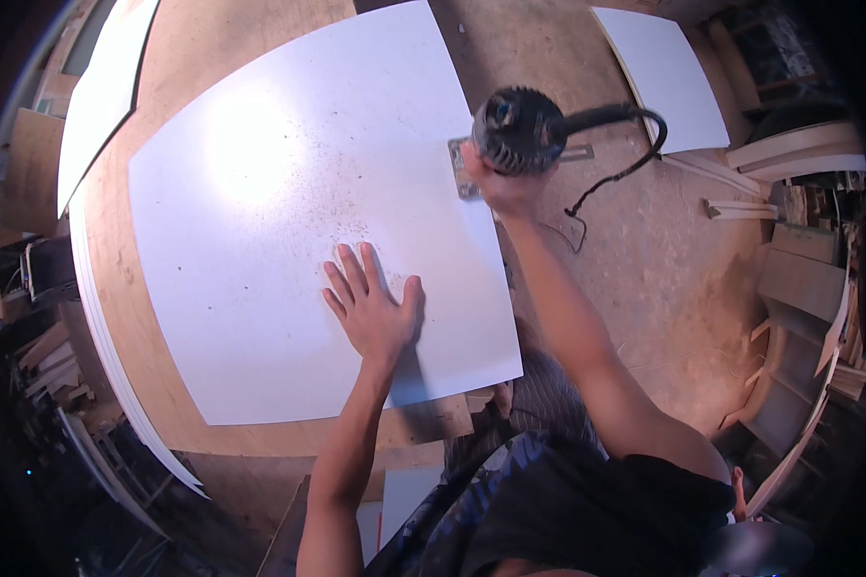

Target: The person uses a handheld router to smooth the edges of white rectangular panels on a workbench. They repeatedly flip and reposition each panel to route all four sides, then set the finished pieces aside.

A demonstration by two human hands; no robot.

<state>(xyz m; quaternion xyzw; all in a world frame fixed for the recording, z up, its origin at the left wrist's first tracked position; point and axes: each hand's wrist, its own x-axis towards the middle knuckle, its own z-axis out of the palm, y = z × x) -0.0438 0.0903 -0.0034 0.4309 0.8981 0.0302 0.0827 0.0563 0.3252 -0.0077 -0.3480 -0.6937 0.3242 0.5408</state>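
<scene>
A large white panel (260,327) lies flat on a wooden worktable (269,439), with brown dust and small chips scattered over its middle. My left hand (370,313) rests on the panel near its centre, palm down and fingers spread. At the panel's right edge, my right hand (510,189) is wrapped round a black trim router (518,130). The router's flat metal base (465,186) overlaps the panel edge, and a slotted bar sticks out to the right. Its cutting bit is hidden from view.
A black power cord (635,168) loops from the router down to the right over the floor (645,279). Another white panel (669,87) is at the far right, and white sheets (106,96) are at the left. Wood offcuts and boards (803,260) line the right side.
</scene>
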